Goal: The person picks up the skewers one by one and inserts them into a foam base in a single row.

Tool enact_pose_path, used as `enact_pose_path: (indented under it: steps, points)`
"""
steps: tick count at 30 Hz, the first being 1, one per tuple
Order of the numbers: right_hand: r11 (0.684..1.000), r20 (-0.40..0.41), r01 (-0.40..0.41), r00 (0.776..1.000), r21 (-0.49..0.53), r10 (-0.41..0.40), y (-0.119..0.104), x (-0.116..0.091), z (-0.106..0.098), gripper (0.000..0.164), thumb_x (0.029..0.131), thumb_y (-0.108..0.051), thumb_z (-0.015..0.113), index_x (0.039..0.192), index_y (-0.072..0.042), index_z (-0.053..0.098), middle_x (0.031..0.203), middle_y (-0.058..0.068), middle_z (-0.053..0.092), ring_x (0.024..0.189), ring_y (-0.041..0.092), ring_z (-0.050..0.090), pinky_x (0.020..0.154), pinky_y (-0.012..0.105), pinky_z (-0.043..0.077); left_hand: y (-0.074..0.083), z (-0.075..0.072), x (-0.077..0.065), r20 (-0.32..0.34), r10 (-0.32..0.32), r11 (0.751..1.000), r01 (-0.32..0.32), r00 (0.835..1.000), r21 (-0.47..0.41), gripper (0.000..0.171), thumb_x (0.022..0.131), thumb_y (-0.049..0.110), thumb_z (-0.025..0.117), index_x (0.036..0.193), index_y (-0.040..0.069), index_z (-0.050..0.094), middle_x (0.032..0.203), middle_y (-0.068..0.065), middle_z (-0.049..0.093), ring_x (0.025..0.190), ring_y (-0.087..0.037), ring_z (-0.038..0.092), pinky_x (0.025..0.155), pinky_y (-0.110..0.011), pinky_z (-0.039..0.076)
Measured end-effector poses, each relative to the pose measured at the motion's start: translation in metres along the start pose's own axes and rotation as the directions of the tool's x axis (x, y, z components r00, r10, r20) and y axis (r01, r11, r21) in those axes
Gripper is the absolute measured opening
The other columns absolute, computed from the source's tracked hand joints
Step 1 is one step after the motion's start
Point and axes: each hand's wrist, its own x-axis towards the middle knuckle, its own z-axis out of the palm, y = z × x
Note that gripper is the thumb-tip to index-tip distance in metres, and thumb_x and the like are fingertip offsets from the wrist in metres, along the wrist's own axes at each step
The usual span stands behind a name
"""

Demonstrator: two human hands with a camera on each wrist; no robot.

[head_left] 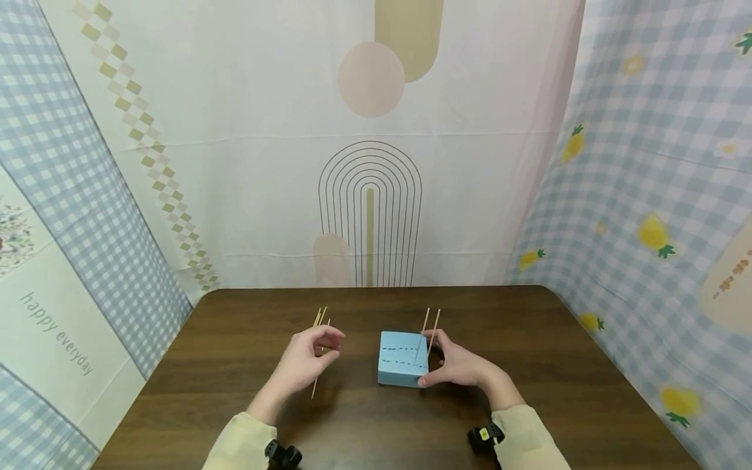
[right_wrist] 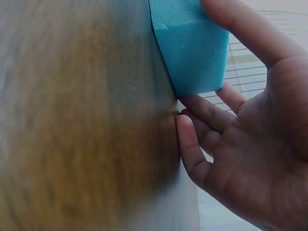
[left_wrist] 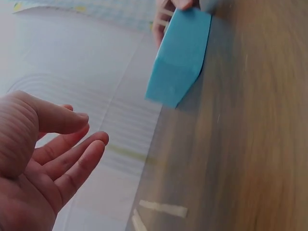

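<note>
A light blue foam block (head_left: 395,359) sits on the table, with two rows of dark marks across its top. Two thin wooden sticks (head_left: 435,324) stand up from its right part, leaning slightly. My right hand (head_left: 461,367) grips the block's right side, thumb at the near corner and fingers toward the far one; the right wrist view shows the thumb on the foam (right_wrist: 199,57). To the left, my left hand (head_left: 305,359) hovers with loosely bent fingers and nothing visible between them. Several thin sticks (head_left: 318,318) lie beneath and beyond it, partly hidden by the hand.
The dark wooden table (head_left: 376,431) reaches back to a white printed cloth (head_left: 264,196). Checked blue cloths hang at the left and right (head_left: 634,163). Each wrist carries a small black camera (head_left: 283,454).
</note>
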Motion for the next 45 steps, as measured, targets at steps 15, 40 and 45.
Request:
enact_pose_path:
  steps: [15, 40, 45]
  points:
    - [1.000, 0.003, -0.009, 1.000, 0.001, 0.009, 0.004, 0.000, 0.003, 0.105, 0.081, -0.035, 0.094, 0.159, -0.007, 0.029, 0.160, 0.028, 0.041, 0.149, 0.042, 0.038, 0.115, 0.063, 0.038, -0.035, -0.046, -0.022, -0.098, -0.191, 0.970, 0.203, 0.977, 0.134, 0.036, 0.085, -0.011, 0.078, 0.119, 0.000, 0.074, 0.108, -0.013, 0.076, 0.100, -0.030, 0.073, 0.088, -0.042, 0.059]
    - [1.000, -0.015, -0.022, 1.000, -0.011, 0.022, 0.005, 0.001, 0.002, 0.106, 0.080, -0.037, 0.095, 0.160, -0.010, 0.030, 0.161, 0.028, 0.039, 0.149, 0.044, 0.038, 0.116, 0.067, 0.034, -0.043, -0.066, -0.027, 0.052, -0.394, 0.897, 0.372, 0.917, 0.240, 0.067, 0.067, -0.013, 0.091, 0.129, 0.002, 0.070, 0.112, -0.010, 0.070, 0.096, -0.023, 0.064, 0.085, -0.046, 0.054]
    - [1.000, -0.013, -0.021, 1.000, -0.015, 0.021, 0.005, 0.002, 0.002, 0.106, 0.080, -0.037, 0.094, 0.160, -0.009, 0.030, 0.161, 0.028, 0.039, 0.149, 0.044, 0.038, 0.116, 0.067, 0.034, -0.044, -0.065, -0.028, 0.043, -0.400, 0.895, 0.379, 0.916, 0.235, 0.069, 0.063, -0.015, 0.090, 0.127, 0.002, 0.071, 0.111, -0.010, 0.069, 0.094, -0.024, 0.063, 0.083, -0.044, 0.054]
